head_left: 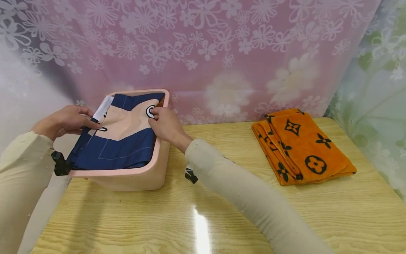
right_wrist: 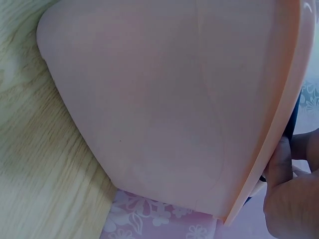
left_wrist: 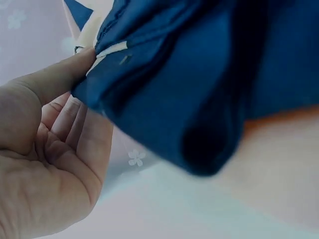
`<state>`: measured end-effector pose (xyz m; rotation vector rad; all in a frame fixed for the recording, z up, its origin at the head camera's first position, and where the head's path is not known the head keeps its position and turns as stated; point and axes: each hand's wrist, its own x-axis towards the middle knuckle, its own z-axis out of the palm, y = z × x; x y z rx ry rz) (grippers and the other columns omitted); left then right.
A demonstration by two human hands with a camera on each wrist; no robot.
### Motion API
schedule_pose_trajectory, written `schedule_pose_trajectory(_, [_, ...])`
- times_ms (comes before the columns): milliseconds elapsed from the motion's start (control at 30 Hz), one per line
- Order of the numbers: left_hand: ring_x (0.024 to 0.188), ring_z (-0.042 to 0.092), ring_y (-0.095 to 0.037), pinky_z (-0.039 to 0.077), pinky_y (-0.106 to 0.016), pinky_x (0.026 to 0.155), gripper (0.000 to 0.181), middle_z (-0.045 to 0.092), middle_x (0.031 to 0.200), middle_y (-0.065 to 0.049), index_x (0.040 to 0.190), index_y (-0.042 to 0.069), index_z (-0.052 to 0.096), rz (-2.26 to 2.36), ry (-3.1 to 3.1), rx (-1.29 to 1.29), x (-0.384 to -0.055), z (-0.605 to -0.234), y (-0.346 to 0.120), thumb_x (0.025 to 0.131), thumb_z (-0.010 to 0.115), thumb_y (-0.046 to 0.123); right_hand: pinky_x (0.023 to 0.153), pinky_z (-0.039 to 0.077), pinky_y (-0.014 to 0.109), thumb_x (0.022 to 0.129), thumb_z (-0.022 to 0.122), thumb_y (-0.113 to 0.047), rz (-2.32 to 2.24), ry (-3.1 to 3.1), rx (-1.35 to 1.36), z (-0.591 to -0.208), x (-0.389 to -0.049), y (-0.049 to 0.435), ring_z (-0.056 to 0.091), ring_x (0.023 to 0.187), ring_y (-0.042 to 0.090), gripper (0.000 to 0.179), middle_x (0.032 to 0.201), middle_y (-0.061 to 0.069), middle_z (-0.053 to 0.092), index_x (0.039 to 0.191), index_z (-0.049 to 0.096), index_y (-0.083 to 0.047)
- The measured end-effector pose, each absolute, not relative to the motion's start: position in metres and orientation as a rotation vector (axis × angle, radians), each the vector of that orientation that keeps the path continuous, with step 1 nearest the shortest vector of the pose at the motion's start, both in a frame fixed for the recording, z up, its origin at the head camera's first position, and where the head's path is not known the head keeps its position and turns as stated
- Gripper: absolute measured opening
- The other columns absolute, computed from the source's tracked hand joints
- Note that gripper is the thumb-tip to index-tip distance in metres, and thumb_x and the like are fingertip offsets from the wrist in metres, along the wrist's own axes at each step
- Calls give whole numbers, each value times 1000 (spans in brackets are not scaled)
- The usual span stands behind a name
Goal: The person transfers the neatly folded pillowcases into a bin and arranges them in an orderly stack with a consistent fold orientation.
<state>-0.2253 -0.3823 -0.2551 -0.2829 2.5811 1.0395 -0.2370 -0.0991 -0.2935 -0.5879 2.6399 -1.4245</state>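
A folded navy-and-beige cloth (head_left: 123,148) with black-and-white ring prints lies at the top of a pink plastic bin (head_left: 163,169). My left hand (head_left: 71,121) pinches the cloth's left edge between thumb and fingers. In the left wrist view, layered navy folds (left_wrist: 149,114) stretch away from the left thumb. At the opposite edge, my right hand (head_left: 169,123) pinches the cloth beside the bin's right rim. The right wrist view shows mostly the bin's outer wall (right_wrist: 149,99), with the right hand (right_wrist: 294,194) partly cut off. The cloth hides most of the bin's inside.
A folded orange towel (head_left: 311,148) with black motifs lies on the wooden table (head_left: 152,218), right of the bin. Behind the table hangs a pink floral curtain (head_left: 203,63). Some orange material (left_wrist: 279,115) shows beneath the navy cloth in the left wrist view.
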Motion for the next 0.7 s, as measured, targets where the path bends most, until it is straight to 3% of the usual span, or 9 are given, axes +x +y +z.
schedule_pose_trajectory(167, [69,67,-20,56,-37,66,35,64,79,-2,104,-5,53,1055,2588,-280,-224,-255,-381,84,74,14,71,50,16,96,57,-16,-1421,2643,-563,-293,-235,-100,60,80,8,35,109,5,65,130,59,-7])
schedule_pose_trajectory(367, [71,66,-20,56,-40,68,43,63,88,-10,111,-9,48,990,2620,-270,-222,-256,-382,86,73,17,70,50,15,96,57,-16,-1421,2652,-556,-294,-234,-102,60,79,9,35,106,4,65,130,60,-7])
schedule_pose_trajectory(700, [69,66,-20,56,-40,68,41,60,92,-15,110,-10,46,953,2644,-255,-221,-257,-378,87,70,15,64,50,15,96,57,-15,-1418,2632,-542,-295,-235,-101,60,73,9,34,100,4,64,130,60,-7])
